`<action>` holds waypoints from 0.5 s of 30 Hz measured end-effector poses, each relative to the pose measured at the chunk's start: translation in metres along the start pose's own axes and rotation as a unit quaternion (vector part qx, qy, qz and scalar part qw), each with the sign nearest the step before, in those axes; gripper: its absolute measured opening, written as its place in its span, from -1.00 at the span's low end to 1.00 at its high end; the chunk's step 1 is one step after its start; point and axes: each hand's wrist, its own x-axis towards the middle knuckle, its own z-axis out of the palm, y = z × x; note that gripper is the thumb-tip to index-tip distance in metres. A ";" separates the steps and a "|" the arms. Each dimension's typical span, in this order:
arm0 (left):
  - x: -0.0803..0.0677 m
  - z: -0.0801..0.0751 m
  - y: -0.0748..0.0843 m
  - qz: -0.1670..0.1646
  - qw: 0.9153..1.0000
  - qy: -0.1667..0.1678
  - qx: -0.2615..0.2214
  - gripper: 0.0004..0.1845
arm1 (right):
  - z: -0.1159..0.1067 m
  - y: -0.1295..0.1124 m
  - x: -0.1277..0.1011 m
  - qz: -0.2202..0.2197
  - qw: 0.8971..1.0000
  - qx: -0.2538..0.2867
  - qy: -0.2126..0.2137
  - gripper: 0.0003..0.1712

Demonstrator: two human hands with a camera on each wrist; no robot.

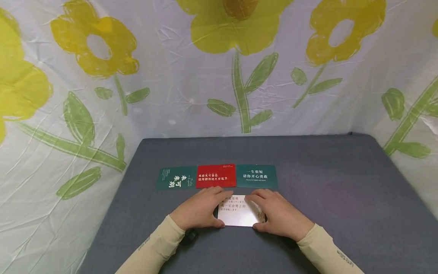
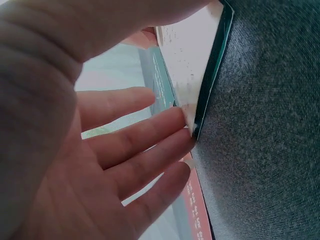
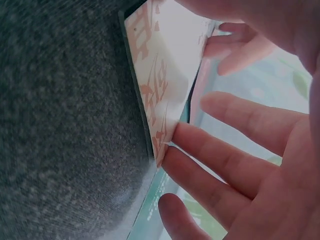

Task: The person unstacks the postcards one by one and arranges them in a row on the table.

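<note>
Left hand and right hand on white card
Fingers spread wide, each pinches its edges; uneven pressure might skew it into the red card.

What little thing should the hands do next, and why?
Maybe nudge the white card gently straight: the left hand and right hand hold its opposite ends, and a dark green edge shows beneath it, so it may not be lined up.
</note>
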 end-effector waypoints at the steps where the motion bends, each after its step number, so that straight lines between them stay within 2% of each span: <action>1: 0.000 0.000 0.000 0.000 1.000 0.002 -0.004 0.03 | -0.001 0.000 0.000 0.000 1.000 0.000 0.000 -0.16; 15: 0.002 -0.001 0.001 0.005 1.000 0.007 -0.022 0.02 | -0.003 0.003 -0.001 -0.002 1.000 -0.002 0.005 -0.06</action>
